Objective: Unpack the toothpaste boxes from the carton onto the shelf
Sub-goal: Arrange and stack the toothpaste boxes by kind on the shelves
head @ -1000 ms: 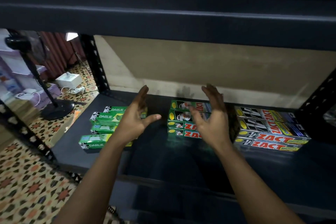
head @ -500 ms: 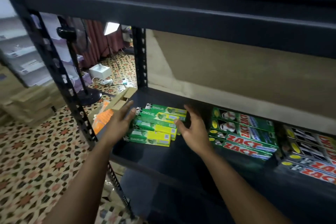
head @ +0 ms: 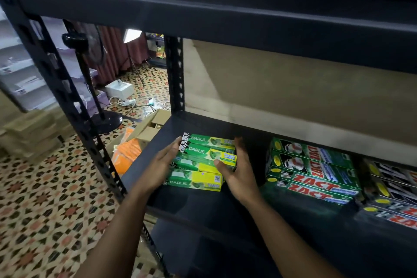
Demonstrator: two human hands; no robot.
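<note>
A small stack of green and yellow Darlie boxes (head: 204,160) lies on the dark shelf (head: 203,207), toward its left end, long sides facing the camera. The top ones read "DARLIE" in white, with a black-and-white figure at the left end; the lowest box (head: 195,181) juts forward of the others and shows a small square code. How many boxes the stack holds is hard to count, since the middle ones are partly covered.

The left hand (head: 158,170) presses flat against the stack's left end, fingers (head: 173,150) straight and together. The right hand (head: 239,171) cups the right end, thumb lying across the front of a box and fingers (head: 239,144) reaching behind, blurred. Both hands bracket the stack with loosely spread fingers, not closed around any single box.

Just right, apart from the hand, sits a block of green Zact boxes (head: 313,171) with red lettering and cup pictures. Farther right, black Zact boxes (head: 392,192) are cut off by the frame edge and dim.

An upper shelf (head: 225,7) fills the top of the view in shadow. Behind is a tan back panel (head: 293,88).

Beyond the shelf's left post (head: 74,106), on the patterned tile floor (head: 45,198), an open carton (head: 149,126) is half hidden by the shelf edge, with orange packs (head: 126,153) beside it. A fan stand (head: 90,79) rises farther back.
</note>
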